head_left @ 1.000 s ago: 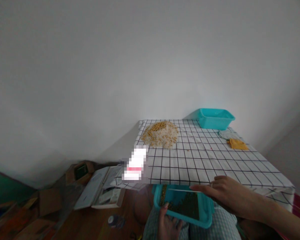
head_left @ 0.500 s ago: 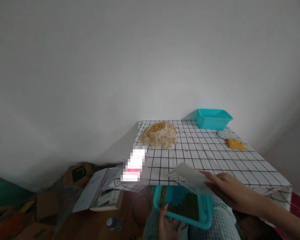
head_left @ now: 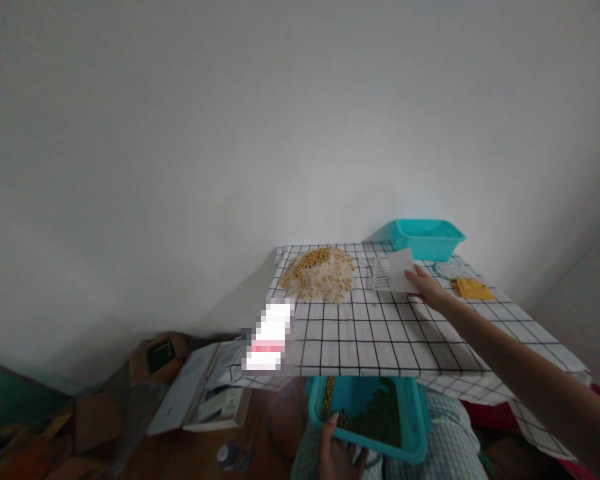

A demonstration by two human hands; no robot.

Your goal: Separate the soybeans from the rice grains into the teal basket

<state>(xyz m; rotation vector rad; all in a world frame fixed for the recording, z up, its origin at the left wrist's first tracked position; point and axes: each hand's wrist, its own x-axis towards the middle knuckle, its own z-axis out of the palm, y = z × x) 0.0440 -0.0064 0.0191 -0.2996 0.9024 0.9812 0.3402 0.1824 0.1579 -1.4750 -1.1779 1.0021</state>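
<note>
My right hand (head_left: 423,285) grips a white slotted scoop (head_left: 400,272) by its solid end, above the middle of the checked table. The scoop's slotted edge points left, toward a pile of pale grains and yellow beans (head_left: 320,275), and stands apart from it. On my lap rests a turquoise basin (head_left: 373,445). Small dark green grains (head_left: 380,420) lie over much of its bottom, with yellow beans along its left side. My left hand (head_left: 335,453) holds the near rim of this basin, thumb over the edge and fingers underneath.
A second turquoise basin (head_left: 427,239) stands at the table's back right. Near it lie a clear plastic item (head_left: 450,270) and a yellow cloth-like piece (head_left: 473,289). A blurred-out white object (head_left: 269,337) lies at the left edge. Boxes (head_left: 225,405) and a bottle (head_left: 233,456) are on the floor.
My right hand has carried the scoop from above the lap basin forward and up over the table, near the pile. My left hand stays on the basin's rim.
</note>
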